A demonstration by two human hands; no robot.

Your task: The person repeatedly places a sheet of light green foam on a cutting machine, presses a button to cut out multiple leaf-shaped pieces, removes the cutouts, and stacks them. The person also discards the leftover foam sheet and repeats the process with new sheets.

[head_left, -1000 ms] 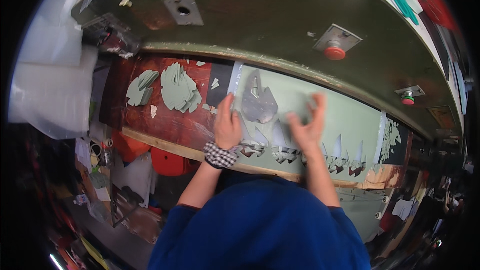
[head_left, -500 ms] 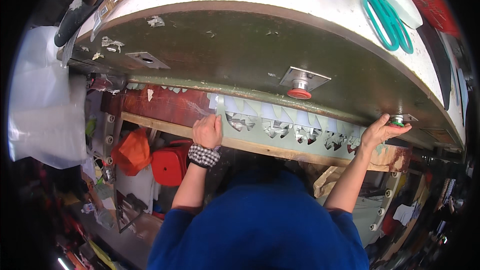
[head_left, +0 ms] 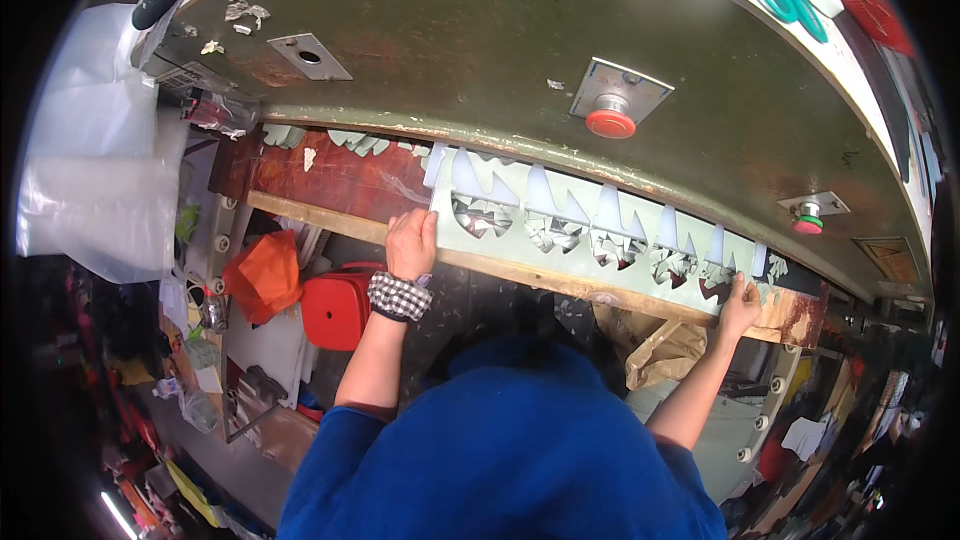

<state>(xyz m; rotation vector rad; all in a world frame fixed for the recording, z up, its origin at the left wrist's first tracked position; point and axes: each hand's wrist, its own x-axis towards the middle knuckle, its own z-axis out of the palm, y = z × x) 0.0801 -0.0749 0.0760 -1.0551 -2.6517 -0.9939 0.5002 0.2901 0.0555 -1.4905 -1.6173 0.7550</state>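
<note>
Step looks like two-handed positioning of the perforated sheet (head_left: 590, 260). It's on the worktop (head_left: 345, 180), near side of the red push button (head_left: 610, 118). Left hand (head_left: 410, 243) at its near edge, left of the button, fingers bunched; right hand (head_left: 740, 308) at the near edge, right of the button, fingers curled. Can't tell if either grip pinches. Next move calls for both hands in sync, I'd judge. Sheet: pale green, five jagged openings in a row, whitish spikes, silvery scraps below.
</note>
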